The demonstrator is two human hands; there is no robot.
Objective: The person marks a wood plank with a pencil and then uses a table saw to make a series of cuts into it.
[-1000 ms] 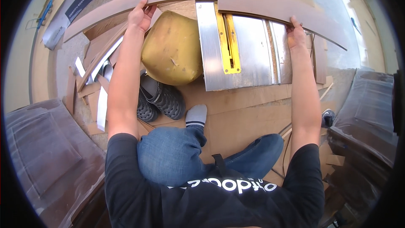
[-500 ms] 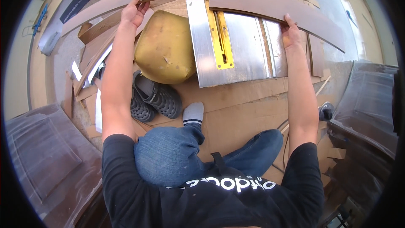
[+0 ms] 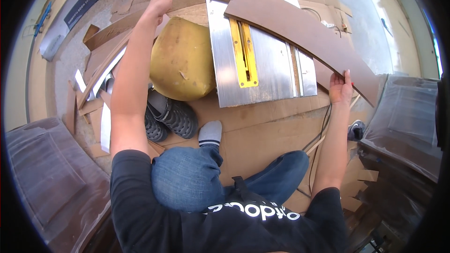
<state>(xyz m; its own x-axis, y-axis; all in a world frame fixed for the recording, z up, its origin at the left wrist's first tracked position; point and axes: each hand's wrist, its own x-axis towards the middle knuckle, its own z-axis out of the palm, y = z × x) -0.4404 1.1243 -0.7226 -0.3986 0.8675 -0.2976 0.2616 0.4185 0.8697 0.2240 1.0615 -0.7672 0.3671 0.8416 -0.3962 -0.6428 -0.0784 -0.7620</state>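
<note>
A long brown floorboard (image 3: 276,21) spans the far side of the view, with a notch cut along its near edge that makes its left part narrower. My left hand (image 3: 162,2) grips the narrow part near its left side. My right hand (image 3: 341,88) holds the near edge close to the right end, thumb up. Beneath the board lies a metal saw table (image 3: 267,65) with a yellow blade insert (image 3: 244,56); the board slants over its far part. Whether the board touches the metal I cannot tell. Left of the saw table is a worn yellow, rounded block-like object (image 3: 183,58).
Grey clogs (image 3: 173,117) stand before the yellow object, beside my socked foot (image 3: 210,133). Cardboard (image 3: 262,136) covers the floor, and board offcuts (image 3: 105,51) lie at left. A dark cable (image 3: 321,136) runs at right. Plastic-covered brown furniture (image 3: 51,173) flanks me.
The board has swung: its right end came nearer to me and its left end moved farther away. My right hand dropped nearer; my left hand shifted right and slightly farther off.
</note>
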